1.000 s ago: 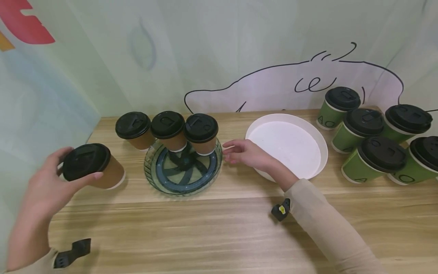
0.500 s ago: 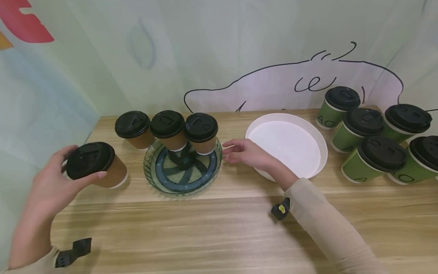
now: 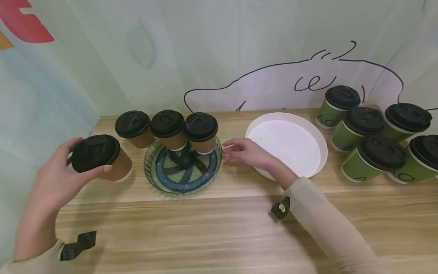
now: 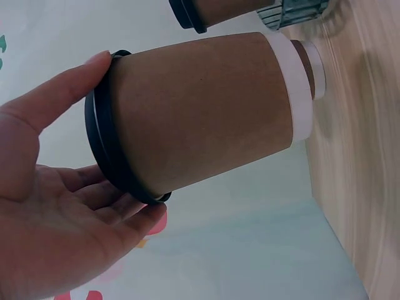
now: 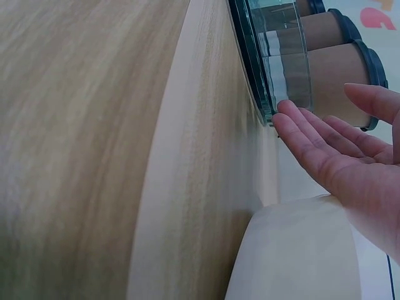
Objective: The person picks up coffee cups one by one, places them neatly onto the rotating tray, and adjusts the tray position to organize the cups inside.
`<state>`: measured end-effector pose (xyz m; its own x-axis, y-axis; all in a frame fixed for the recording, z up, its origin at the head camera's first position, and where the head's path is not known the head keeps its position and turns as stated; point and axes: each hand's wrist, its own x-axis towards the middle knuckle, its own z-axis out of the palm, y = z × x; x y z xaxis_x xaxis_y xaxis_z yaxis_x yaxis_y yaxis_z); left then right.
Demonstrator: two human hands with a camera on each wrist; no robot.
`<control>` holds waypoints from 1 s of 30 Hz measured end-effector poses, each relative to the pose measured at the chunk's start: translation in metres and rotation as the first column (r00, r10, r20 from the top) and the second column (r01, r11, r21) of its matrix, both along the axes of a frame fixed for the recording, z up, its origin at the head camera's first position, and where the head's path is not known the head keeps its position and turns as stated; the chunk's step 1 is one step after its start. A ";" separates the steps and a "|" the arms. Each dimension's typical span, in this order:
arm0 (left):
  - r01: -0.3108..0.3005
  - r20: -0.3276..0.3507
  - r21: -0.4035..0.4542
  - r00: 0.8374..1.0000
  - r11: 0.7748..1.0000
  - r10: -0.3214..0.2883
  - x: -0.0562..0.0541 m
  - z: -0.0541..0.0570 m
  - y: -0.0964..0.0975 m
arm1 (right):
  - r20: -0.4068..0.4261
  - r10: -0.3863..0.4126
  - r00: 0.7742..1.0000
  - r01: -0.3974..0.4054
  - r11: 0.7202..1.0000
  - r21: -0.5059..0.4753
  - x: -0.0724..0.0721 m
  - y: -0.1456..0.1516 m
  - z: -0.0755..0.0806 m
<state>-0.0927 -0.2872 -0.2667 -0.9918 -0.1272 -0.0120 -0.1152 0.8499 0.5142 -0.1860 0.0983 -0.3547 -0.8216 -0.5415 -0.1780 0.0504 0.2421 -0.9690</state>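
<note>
At the left, my left hand [image 3: 56, 179] grips a brown paper cup [image 3: 119, 165] by its black lid, thumb on one side and fingers on the other. In the left wrist view the white base of this cup [image 4: 206, 106] appears slightly off the table. My right hand [image 3: 248, 154] has its fingers extended by the rim of a clear greenish round tray [image 3: 181, 186]; whether they touch it I cannot tell. Two lidded brown cups, a middle one [image 3: 174, 140] and a right one [image 3: 204, 144], stand in this tray. Another brown cup [image 3: 142, 139] stands just left of it.
A white round tray [image 3: 321, 148] lies right of the clear one, partly behind my right forearm. Several green lidded cups [image 3: 357, 167] crowd the right side of the wooden table [image 3: 205, 232]. A printed fabric backdrop [image 3: 205, 49] rises behind and along the left.
My left hand has moved right and slightly away from me with the brown cup, bringing it closer to the clear tray. The right hand has stayed in place.
</note>
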 end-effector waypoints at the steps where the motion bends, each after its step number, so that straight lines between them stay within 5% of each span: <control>1: 0.004 -0.001 -0.001 1.000 1.000 -0.004 -0.001 0.001 0.001 | -0.003 0.002 1.000 -0.002 1.000 0.001 0.000 0.000 0.000; 30: 0.159 -0.060 0.007 0.985 0.987 -0.159 -0.017 0.011 0.040 | -0.018 0.008 1.000 -0.007 1.000 0.015 0.002 0.000 0.002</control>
<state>-0.1099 -0.2471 -0.2558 -0.9984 0.0320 0.0471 0.0520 0.8489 0.5259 -0.1838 0.0983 -0.3528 -0.8207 -0.5452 -0.1710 0.0309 0.2565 -0.9661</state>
